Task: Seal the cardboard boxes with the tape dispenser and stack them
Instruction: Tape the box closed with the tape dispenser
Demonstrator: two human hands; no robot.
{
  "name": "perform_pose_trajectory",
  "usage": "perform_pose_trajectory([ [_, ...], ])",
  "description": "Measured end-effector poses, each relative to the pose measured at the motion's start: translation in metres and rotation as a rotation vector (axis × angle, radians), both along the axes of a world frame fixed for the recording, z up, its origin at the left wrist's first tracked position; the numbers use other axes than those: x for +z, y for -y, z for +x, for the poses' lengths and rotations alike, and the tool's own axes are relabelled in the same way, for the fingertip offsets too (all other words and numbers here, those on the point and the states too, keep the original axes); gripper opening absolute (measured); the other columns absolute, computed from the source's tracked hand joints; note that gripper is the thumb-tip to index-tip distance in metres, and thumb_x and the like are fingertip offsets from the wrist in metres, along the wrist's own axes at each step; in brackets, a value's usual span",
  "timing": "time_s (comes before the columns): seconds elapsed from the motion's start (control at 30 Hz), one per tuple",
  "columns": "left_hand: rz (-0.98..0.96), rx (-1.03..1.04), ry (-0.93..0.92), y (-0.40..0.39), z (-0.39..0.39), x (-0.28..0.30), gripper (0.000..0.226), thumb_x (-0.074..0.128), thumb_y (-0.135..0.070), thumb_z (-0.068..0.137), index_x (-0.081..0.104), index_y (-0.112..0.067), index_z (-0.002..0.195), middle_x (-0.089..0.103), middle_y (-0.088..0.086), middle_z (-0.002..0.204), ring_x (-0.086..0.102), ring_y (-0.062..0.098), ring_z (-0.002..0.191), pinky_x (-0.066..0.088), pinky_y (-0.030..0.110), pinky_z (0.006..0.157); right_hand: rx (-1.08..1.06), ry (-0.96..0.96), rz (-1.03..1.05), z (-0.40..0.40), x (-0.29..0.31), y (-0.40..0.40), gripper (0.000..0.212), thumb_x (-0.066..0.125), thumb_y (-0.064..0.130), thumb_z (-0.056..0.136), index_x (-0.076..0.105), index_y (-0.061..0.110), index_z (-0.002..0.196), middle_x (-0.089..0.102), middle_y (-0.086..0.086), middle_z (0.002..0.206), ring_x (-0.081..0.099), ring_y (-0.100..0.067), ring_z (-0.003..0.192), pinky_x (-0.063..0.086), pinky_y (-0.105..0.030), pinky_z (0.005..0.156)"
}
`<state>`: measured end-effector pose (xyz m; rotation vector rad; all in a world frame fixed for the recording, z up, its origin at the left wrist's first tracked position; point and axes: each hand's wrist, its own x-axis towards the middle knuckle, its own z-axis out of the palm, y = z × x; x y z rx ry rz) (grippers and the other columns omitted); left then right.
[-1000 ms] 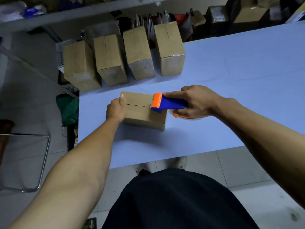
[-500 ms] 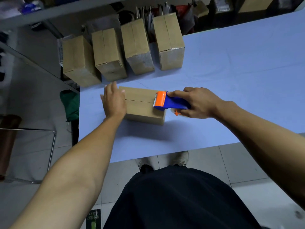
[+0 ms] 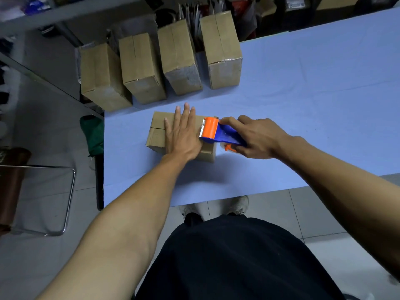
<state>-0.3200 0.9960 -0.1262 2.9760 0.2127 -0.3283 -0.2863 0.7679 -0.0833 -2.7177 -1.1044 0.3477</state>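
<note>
A small cardboard box (image 3: 158,132) lies flat near the left end of the blue table (image 3: 303,109), its top seam running left to right. My left hand (image 3: 184,135) lies flat on the box top with straight fingers, pressing over the seam. My right hand (image 3: 257,137) grips the blue and orange tape dispenser (image 3: 216,132), whose orange toothed head sits at the box's right edge, just right of my left hand.
Several more cardboard boxes (image 3: 179,59) stand in a row along the table's far left edge. A metal-framed stool (image 3: 43,198) and a green bag (image 3: 93,135) are on the floor to the left. Cluttered shelves sit behind the table.
My left hand has slid from the box's left end onto its top, flattening over the seam toward the dispenser. The dispenser has stayed at the box's right edge.
</note>
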Motion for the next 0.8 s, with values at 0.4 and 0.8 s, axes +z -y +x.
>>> perform_pose_trajectory([
  [0.4,0.003,0.002,-0.033,-0.002,0.0,0.0,0.075,0.041,-0.026,0.1,-0.004,-0.021,0.159,-0.013,-0.005,0.167,-0.015,0.019,0.153,-0.007,0.052,0.121,-0.056,-0.06,0.046,-0.001,-0.014,-0.008,0.081,0.055,0.052,0.094,0.001,0.052,0.154,0.052,-0.009,0.103,0.053,-0.033,0.076,0.039,-0.033,0.064],
  [0.8,-0.08,0.033,-0.025,0.0,-0.001,0.004,0.06,0.019,-0.046,0.107,0.004,-0.022,0.16,-0.008,-0.007,0.167,-0.013,0.014,0.153,-0.012,0.048,0.12,-0.074,-0.096,0.071,0.002,-0.016,0.044,0.074,0.056,0.055,0.091,0.014,0.055,0.152,0.05,-0.002,0.095,0.051,-0.027,0.074,0.037,-0.03,0.065],
])
